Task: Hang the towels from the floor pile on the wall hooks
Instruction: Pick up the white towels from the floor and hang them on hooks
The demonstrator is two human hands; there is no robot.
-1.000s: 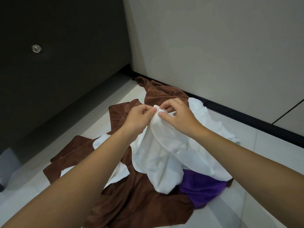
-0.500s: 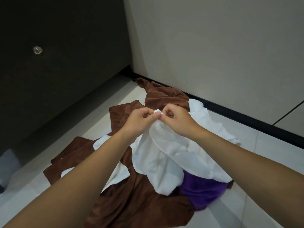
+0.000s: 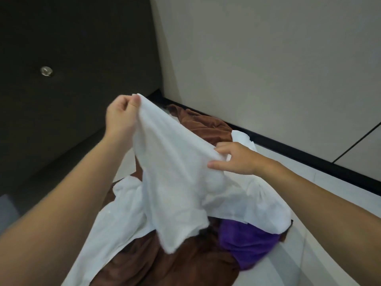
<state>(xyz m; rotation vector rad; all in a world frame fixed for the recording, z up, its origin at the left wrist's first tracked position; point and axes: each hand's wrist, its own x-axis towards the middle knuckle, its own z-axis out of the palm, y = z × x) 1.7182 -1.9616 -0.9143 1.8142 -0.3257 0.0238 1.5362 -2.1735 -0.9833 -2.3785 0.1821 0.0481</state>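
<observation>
My left hand (image 3: 121, 116) pinches a corner of a white towel (image 3: 177, 182) and holds it up above the floor pile. My right hand (image 3: 237, 159) grips the same towel's upper edge lower down and to the right. The cloth hangs stretched between both hands, its lower part draping onto the pile. Under it lie brown towels (image 3: 202, 124), a purple towel (image 3: 247, 246) and a second white cloth (image 3: 107, 234). No wall hooks are in view.
A dark door or panel (image 3: 61, 48) with a small round metal fitting (image 3: 46, 71) stands at the left. A pale wall (image 3: 268, 58) with a black skirting strip (image 3: 309, 155) runs behind the pile. Light floor tiles (image 3: 329, 203) lie to the right.
Both hands were pinched together on the white towel low over the pile. My left hand has risen up and to the left with a corner, my right hand has slid right, spreading the towel.
</observation>
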